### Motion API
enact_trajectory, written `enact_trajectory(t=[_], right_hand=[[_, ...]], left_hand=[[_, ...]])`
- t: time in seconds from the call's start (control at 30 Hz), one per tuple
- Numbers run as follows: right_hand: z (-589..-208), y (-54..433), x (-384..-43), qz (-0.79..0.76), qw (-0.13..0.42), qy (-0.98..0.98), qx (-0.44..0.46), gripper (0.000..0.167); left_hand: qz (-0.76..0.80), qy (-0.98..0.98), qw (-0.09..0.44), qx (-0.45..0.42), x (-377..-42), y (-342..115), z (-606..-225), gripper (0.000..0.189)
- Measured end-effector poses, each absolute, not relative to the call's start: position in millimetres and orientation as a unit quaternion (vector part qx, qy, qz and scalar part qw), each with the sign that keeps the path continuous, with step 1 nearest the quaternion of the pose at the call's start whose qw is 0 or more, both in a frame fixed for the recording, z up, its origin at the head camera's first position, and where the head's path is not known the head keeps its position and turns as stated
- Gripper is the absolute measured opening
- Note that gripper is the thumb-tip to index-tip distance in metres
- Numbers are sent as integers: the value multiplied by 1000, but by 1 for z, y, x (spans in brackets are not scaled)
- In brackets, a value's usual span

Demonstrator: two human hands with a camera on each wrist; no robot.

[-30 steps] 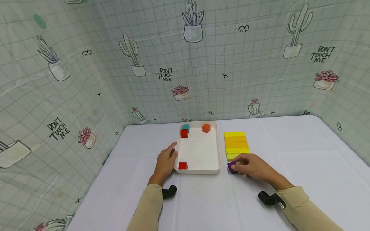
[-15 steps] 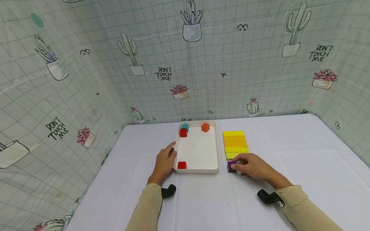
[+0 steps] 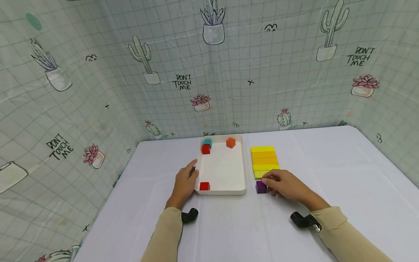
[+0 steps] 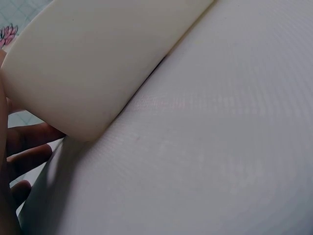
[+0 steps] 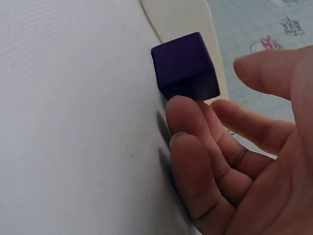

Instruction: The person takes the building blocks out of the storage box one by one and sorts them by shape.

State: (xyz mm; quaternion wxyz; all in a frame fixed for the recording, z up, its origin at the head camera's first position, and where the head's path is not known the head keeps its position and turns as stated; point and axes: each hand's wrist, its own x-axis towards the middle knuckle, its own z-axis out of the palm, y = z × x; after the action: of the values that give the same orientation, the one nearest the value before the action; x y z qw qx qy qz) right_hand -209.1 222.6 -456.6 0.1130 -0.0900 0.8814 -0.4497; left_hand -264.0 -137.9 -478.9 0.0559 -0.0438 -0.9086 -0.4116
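Purple cube (image 3: 260, 187) right of the tray (image 3: 224, 169) could skew if the right hand (image 3: 286, 184), loosely spread like the left hand (image 3: 184, 183), bumps it.

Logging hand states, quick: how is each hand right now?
Left hand: open, against the left side of the white tray.
Right hand: open, at the purple cube, thumb off it, no grip.
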Motion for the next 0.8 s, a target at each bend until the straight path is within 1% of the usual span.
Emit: enact_trajectory(t=[0.23,0.43,0.63,0.8], right_hand=[[-442,229,-214,-505,103,854,-77,42],[-430,214,-224,-534,106,834,-91,44],[-417,192,-241,-575,124,803,-100,45],[-409,173,-254,-594,152,783,-104,40]], left_hand=[[-419,-906,46,-35,-263,-138,-476,49],[-414,-908,50,-40,-264,-140,-475,49],[-417,-907,47,-37,-264,-139,-476,49],[-417,-907,46,-32,-262,-139,-475,49]])
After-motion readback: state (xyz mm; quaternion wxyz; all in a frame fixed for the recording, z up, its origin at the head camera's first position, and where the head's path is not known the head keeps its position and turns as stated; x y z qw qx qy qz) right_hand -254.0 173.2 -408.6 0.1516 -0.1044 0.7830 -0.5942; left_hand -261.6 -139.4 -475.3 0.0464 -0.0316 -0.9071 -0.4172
